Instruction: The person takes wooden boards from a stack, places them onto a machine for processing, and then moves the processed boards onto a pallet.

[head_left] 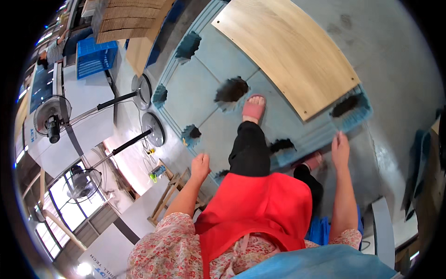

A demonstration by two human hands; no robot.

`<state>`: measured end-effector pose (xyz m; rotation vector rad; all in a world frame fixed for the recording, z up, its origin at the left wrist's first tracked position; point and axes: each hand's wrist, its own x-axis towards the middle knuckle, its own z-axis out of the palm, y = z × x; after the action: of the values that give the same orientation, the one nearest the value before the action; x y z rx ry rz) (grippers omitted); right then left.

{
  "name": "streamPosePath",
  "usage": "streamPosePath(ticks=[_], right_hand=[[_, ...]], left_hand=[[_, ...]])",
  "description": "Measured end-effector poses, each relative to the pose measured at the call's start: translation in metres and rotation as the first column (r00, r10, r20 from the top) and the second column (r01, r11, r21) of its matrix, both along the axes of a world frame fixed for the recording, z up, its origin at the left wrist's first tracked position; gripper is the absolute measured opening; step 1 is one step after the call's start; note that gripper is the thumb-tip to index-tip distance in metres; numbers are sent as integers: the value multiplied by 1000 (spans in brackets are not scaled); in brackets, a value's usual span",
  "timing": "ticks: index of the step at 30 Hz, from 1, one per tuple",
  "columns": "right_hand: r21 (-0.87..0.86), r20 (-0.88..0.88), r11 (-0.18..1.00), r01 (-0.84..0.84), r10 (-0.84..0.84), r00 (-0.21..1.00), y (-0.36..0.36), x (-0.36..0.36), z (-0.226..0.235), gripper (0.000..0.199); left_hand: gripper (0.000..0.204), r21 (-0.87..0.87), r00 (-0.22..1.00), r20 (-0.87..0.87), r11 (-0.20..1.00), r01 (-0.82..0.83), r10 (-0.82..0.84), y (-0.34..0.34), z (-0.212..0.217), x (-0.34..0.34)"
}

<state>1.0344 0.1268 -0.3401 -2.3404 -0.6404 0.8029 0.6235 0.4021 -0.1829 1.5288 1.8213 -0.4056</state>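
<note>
My left hand (200,167) is closed in a loose fist over the left near side of a worn blue plastic pallet (197,95). Nothing shows in its fingers. My right hand (340,148), fingers curled together, hangs just off the pallet's right near edge, also with nothing visible in it. A light wood-grain board (288,56) with small dark holes at its corners lies across the far right part of the pallet. One foot in a pink slipper (254,108) stands on the pallet; the other slipper (313,161) is on the floor beside it.
Several ragged holes (232,89) break the pallet's top. Two black pedestal fans (53,116) stand on the left, cables on the floor by their bases. Stacked brown boards (132,21) and a blue crate (95,58) are at the far left, with another person (55,50) beyond.
</note>
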Motion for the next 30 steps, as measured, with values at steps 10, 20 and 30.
streamPosePath(ticks=[10,20,30], right_hand=[[-273,-392,961,-47,-67,917,-226,-111,138,31],[-229,-331,965,-127,45,943,-262,-89,204,32],[-273,-276,910,-313,238,931,-286,-148,214,31]], left_hand=[[22,69,942,83,941,-332,326,-169,112,-70],[17,41,898,136,904,-426,418,-306,151,-109],[23,-95,714,372,790,-606,593,-344,163,-164]])
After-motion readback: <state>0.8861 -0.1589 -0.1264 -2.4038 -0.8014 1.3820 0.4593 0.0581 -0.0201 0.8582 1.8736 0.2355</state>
